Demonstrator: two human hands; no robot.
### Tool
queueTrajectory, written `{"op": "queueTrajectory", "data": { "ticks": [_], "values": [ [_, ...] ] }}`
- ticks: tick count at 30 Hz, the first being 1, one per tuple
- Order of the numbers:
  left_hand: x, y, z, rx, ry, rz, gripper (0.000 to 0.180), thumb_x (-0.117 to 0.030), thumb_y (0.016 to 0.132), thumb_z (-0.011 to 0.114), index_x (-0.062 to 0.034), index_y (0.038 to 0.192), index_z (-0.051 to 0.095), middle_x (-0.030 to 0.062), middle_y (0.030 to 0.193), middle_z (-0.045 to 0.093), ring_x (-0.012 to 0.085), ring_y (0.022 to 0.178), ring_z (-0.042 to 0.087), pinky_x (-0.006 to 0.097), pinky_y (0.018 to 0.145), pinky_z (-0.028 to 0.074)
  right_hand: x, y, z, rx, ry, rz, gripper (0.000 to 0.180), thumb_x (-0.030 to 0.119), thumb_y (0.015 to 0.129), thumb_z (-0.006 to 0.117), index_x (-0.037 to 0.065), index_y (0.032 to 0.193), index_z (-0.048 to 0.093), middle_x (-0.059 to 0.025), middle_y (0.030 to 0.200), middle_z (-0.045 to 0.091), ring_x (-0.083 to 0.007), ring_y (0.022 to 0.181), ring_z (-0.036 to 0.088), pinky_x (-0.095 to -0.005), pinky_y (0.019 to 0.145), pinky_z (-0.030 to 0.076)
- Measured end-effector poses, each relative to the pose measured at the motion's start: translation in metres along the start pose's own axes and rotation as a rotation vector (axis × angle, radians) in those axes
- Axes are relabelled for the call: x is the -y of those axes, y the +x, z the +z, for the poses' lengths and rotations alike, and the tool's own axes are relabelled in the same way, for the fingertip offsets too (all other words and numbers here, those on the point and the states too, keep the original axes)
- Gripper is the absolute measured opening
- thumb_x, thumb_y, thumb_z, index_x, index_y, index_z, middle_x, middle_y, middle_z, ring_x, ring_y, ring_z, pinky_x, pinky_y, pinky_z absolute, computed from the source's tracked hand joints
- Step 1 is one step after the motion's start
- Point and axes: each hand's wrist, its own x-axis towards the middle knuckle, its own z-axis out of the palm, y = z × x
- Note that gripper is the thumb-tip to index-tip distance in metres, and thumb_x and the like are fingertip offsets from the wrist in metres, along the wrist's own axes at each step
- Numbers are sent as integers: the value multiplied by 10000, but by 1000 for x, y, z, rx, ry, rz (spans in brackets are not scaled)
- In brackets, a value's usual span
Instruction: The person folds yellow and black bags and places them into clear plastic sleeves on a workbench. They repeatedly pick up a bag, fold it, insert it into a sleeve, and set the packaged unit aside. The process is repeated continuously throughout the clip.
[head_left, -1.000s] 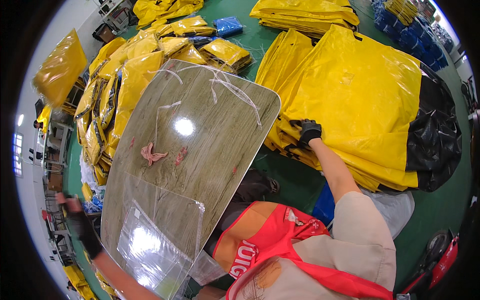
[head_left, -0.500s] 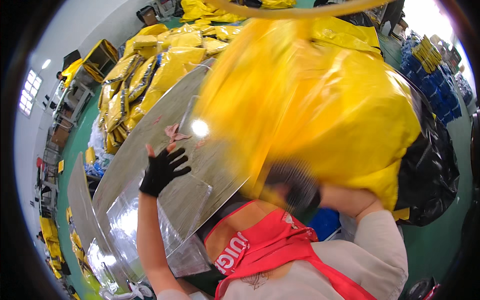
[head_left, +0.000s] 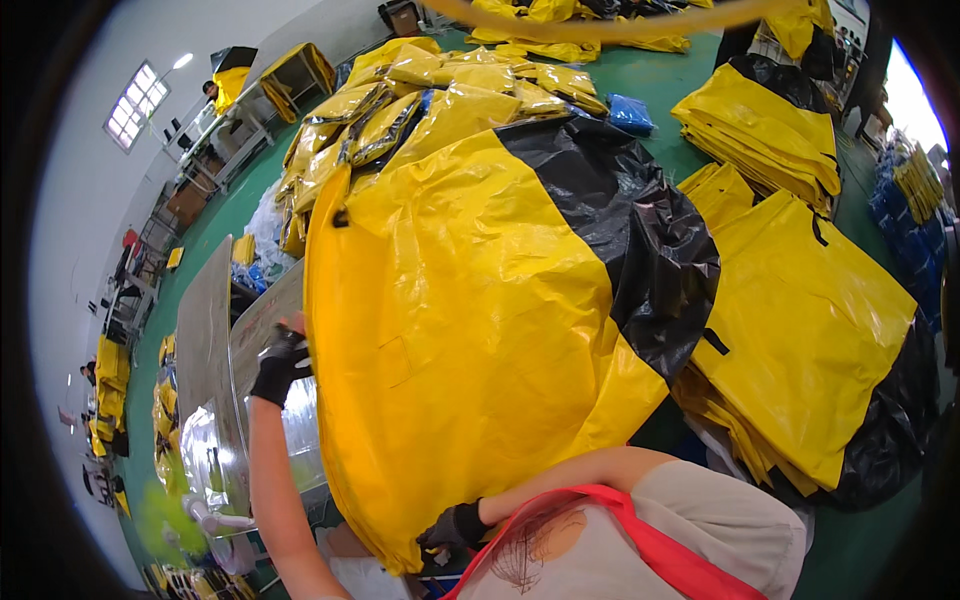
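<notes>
Head view — hands (head_left: 280, 365) at yellow sheet's (head_left: 460, 300) edges — floor (head_left: 670, 75) beyond

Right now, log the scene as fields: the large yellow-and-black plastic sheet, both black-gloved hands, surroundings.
sheet: large yellow-and-black plastic sheet, spread across a grey-brown wood-grain table
left hand: black-gloved, at the sheet's left edge; grip unclear
right hand: black-gloved, appears to grip the near corner
right side: stack of yellow-and-black plastic sheets
beyond: heap of clear-wrapped yellow packages
</notes>
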Motion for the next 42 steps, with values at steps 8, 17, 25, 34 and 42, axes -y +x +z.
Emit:
{"op": "queueTrajectory", "data": {
  "ticks": [8, 17, 25, 34, 42],
  "values": [
    [136, 92, -75, -697, 721, 168, 597, -225, 689, 706, -47, 1228, 521, 197, 1169, 595, 365, 1076, 566, 407, 903, 465, 18, -28, -177, -213, -220, 206, 340, 436, 757, 617, 114, 866, 637, -147, 913, 634, -329, 874, 598, -438, 769, 459],
    [208, 52, -155, -1110, 775, 154, 521, -257, 852, 577, -32, 1306, 455, 215, 1209, 567, 367, 1070, 561, 418, 878, 452, 41, -351, -432, -260, -611, 1789, 509, 526, 827, 545, 57, 983, 672, -210, 1015, 632, -310, 931, 613, -408, 792, 481],
    [143, 113, 0, -508, 933, 680, 615, -264, 861, 545, -9, 1378, 332, 225, 1419, 337, 379, 1330, 273, 413, 1116, 182, -77, -456, -574, -1362, 221, 1135, 170, 257, 880, 586, 123, 962, 652, -41, 858, 655, -204, 734, 607, -330, 664, 481],
    [64, 111, 180, -207, 1186, 820, 674, -426, 812, 596, -43, 1339, 422, 210, 1428, 338, 417, 1321, 286, 521, 1095, 178, -37, -440, -595, -785, -1175, 1142, 319, 318, 907, 486, 73, 1029, 650, -165, 1016, 648, -302, 945, 609, -370, 800, 480],
    [61, 108, 174, -198, 1173, 783, 692, -369, 790, 624, -48, 1358, 393, 195, 1443, 322, 445, 1321, 267, 516, 1099, 183, -29, -325, -678, -896, -1039, 748, 495, 230, 852, 562, 83, 1315, 467, -169, 1281, 528, -308, 1152, 533, -363, 961, 407]
  ]
}}
